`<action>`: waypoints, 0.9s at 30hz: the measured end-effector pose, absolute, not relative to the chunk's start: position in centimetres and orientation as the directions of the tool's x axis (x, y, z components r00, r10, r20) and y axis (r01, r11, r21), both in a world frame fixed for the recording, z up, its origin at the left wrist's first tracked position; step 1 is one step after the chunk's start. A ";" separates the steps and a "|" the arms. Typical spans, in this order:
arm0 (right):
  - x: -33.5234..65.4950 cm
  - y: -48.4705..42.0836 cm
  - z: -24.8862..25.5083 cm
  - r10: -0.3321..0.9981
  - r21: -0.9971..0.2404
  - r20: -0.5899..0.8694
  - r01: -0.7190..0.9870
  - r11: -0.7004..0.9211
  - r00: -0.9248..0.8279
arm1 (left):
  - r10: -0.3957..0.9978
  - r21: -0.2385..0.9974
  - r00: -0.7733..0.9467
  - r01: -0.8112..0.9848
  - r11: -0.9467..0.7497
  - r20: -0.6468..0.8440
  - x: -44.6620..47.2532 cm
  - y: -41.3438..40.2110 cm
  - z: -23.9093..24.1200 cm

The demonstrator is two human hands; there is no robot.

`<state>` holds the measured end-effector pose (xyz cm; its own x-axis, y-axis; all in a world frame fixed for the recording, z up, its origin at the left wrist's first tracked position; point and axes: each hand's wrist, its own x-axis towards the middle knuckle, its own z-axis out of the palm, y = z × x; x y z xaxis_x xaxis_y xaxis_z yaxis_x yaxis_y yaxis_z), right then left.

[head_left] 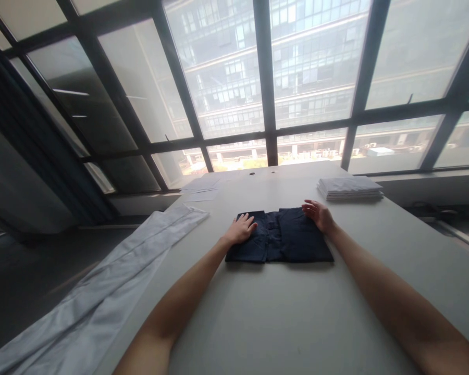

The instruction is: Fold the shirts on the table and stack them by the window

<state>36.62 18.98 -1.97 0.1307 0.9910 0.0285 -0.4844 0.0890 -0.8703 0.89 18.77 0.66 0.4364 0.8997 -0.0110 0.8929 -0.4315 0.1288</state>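
A dark navy folded garment (303, 242) lies flat on the white table, its two sides turned in toward a narrow strip in the middle. On its left part rests my left hand (241, 229), fingers spread and palm down. My right hand (319, 214) is at the garment's far right corner, fingers apart and slightly bent, with nothing visibly gripped. Whether the right fingertips touch the cloth I cannot tell. The exact kind of garment does not show.
The white table (281, 317) reaches to the windows. A stack of folded white cloth (349, 187) lies at the back right. Several paper sheets (201, 188) lie at the back left. Light grey fabric (113, 281) hangs over the left edge. A dark curtain (42, 135) hangs at far left.
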 end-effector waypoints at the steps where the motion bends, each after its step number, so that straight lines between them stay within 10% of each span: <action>1: 36.5 18.9 -1.9 0.989 -0.891 0.045 -0.442 0.103 0.139 | 0.903 0.138 0.429 0.894 -0.426 0.013 1.2 18.9 0.8; 7: 35.2 18.7 -1.1 0.959 -0.920 0.244 0.346 0.183 0.143 | 0.897 0.170 0.441 0.885 -0.434 -0.003 3.1 19.0 0.1; 11: 32.2 18.2 -0.7 0.962 -0.819 0.265 0.542 0.189 0.064 | 0.906 0.152 0.423 0.898 -0.413 -0.038 2.8 18.8 0.2; 16: 27.2 16.2 -1.2 0.977 -0.423 0.156 0.884 0.200 -0.146 | 0.910 0.150 0.403 0.910 -0.386 -0.102 3.5 19.4 1.0; 27: 26.4 15.1 -0.3 0.982 -0.362 0.122 0.915 0.180 -0.145 | 0.928 0.191 0.367 0.909 -0.371 0.057 6.2 17.9 -0.3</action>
